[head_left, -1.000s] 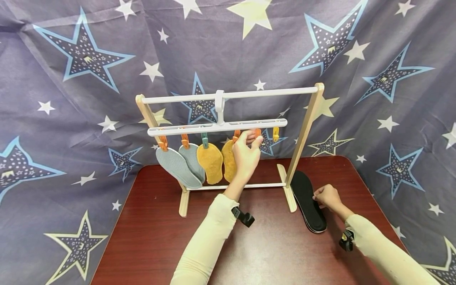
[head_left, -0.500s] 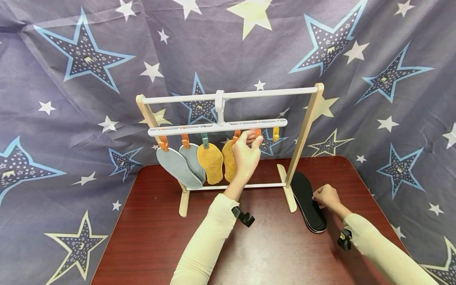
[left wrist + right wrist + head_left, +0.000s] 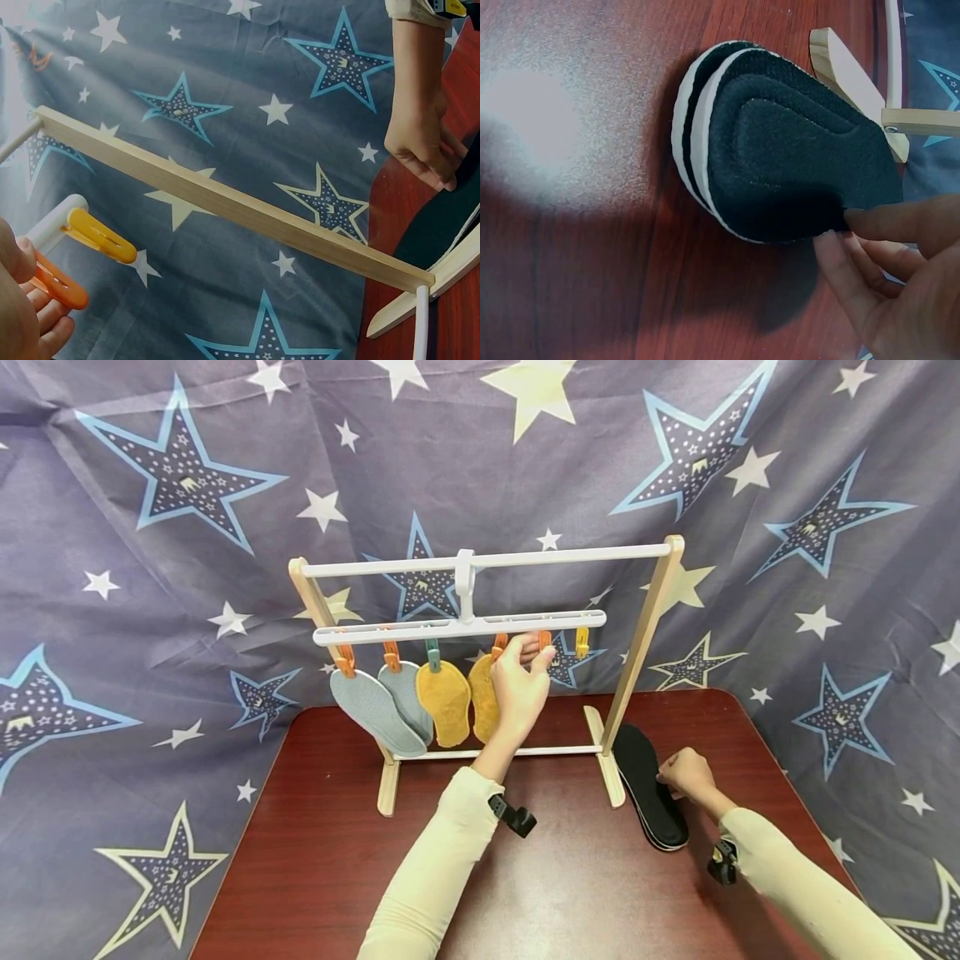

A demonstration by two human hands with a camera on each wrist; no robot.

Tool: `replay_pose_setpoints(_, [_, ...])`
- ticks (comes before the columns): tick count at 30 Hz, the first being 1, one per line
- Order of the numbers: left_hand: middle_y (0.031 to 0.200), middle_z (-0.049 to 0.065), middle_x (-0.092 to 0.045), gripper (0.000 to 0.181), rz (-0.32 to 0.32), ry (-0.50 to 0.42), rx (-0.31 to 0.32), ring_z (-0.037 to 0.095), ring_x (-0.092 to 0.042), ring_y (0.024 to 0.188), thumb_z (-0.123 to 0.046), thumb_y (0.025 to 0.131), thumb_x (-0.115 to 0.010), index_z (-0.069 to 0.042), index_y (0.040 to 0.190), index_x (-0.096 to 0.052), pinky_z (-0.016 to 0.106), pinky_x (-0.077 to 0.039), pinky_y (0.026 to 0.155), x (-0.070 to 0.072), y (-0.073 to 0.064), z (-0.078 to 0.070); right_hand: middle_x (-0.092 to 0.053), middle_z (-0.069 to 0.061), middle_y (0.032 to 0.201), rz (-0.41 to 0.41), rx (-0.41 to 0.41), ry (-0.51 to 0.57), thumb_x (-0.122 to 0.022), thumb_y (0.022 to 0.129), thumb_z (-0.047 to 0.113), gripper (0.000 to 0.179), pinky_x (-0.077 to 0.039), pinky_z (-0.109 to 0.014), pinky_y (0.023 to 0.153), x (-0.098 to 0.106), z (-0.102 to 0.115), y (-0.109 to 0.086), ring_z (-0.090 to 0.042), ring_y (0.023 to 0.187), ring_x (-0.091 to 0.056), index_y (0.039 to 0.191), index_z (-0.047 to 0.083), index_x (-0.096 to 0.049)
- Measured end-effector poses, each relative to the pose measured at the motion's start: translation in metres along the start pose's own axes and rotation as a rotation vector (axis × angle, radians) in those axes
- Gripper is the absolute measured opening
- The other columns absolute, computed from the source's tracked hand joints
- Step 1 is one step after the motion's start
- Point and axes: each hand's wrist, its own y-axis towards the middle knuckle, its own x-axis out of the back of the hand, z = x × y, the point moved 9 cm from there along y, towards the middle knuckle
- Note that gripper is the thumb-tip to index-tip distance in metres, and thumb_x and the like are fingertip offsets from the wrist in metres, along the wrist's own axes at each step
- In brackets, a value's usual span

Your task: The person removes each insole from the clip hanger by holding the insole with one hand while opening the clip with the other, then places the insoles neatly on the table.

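Note:
My left hand [image 3: 521, 687] is raised to the white hanger [image 3: 405, 632] and pinches an orange clip [image 3: 544, 641] between thumb and fingers. No insole shows in that clip in the left wrist view. At the hanger's right end a yellow clip [image 3: 101, 235] hangs beside it. On the table at the right lie two stacked black insoles [image 3: 645, 781] with pale edges. My right hand [image 3: 688, 774] pinches the side edge of the upper black insole [image 3: 795, 157] between thumb and fingertips. Grey insoles [image 3: 375, 714] and yellow insoles [image 3: 444, 703] hang from clips further left.
A wooden rack [image 3: 642, 635] with a white top bar [image 3: 570, 557] carries the hanger. Its right foot [image 3: 604, 758] stands right beside the black insoles. The table [image 3: 322, 852] is dark red, and a star-patterned curtain [image 3: 247, 552] rises behind it.
The right wrist has shifted very slightly left while its fingers stay at the black insole's edge. The left hand keeps its place on the orange clip.

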Motion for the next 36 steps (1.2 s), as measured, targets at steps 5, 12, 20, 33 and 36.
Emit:
replay_pose_setpoints(5, [0.098, 0.017, -0.078, 0.022, 0.002, -0.007, 0.006, 0.029, -0.077, 0.087, -0.006, 0.087, -0.077, 0.002, 0.107, -0.073, 0.033, -0.062, 0.082, 0.000, -0.001, 0.000, -0.065, -0.002, 0.057, -0.008, -0.009, -0.011, -0.068, 0.077, 0.002, 0.009, -0.060, -0.032, 0.049, 0.000, 0.000, 0.001, -0.013, 0.050, -0.062, 0.070, -0.003, -0.073])
replay_pose_setpoints(12, [0.099, 0.017, -0.078, 0.022, 0.002, 0.000, 0.014, 0.028, -0.077, 0.087, -0.006, 0.087, -0.077, 0.002, 0.108, -0.073, 0.031, -0.062, 0.082, 0.000, -0.002, 0.002, -0.056, 0.002, 0.047, -0.028, -0.054, -0.042, -0.068, 0.072, 0.001, 0.018, -0.057, -0.030, 0.045, 0.000, 0.001, 0.000, -0.013, 0.044, -0.060, 0.056, 0.006, -0.063])
replay_pose_setpoints(20, [0.100, 0.019, -0.077, 0.023, 0.009, -0.018, 0.014, 0.029, -0.076, 0.089, -0.004, 0.088, -0.076, 0.003, 0.109, -0.072, 0.029, -0.062, 0.085, 0.000, -0.004, 0.003, -0.053, 0.002, 0.046, -0.017, -0.107, -0.123, -0.066, 0.072, 0.002, 0.026, -0.048, -0.027, 0.042, -0.001, 0.003, 0.000, -0.013, 0.040, -0.060, 0.053, 0.014, -0.053])
replay_pose_setpoints(33, [0.105, 0.022, -0.076, 0.025, 0.025, -0.043, 0.020, 0.031, -0.076, 0.095, -0.004, 0.089, -0.074, 0.004, 0.113, -0.071, 0.036, -0.062, 0.088, -0.002, -0.004, 0.005, -0.063, -0.007, 0.054, 0.016, -0.210, -0.097, -0.076, 0.075, 0.005, 0.009, -0.055, -0.030, 0.046, -0.001, -0.005, 0.004, -0.016, 0.045, -0.064, 0.068, 0.003, -0.071])
replay_pose_setpoints(36, [0.106, 0.022, -0.076, 0.026, 0.031, -0.061, 0.024, 0.032, -0.075, 0.097, -0.003, 0.090, -0.074, 0.005, 0.114, -0.071, 0.037, -0.062, 0.089, -0.003, -0.005, 0.004, -0.065, -0.009, 0.056, 0.019, -0.228, -0.077, -0.078, 0.076, 0.006, 0.009, -0.058, -0.031, 0.048, 0.000, -0.008, 0.004, -0.016, 0.046, -0.065, 0.071, 0.001, -0.072])
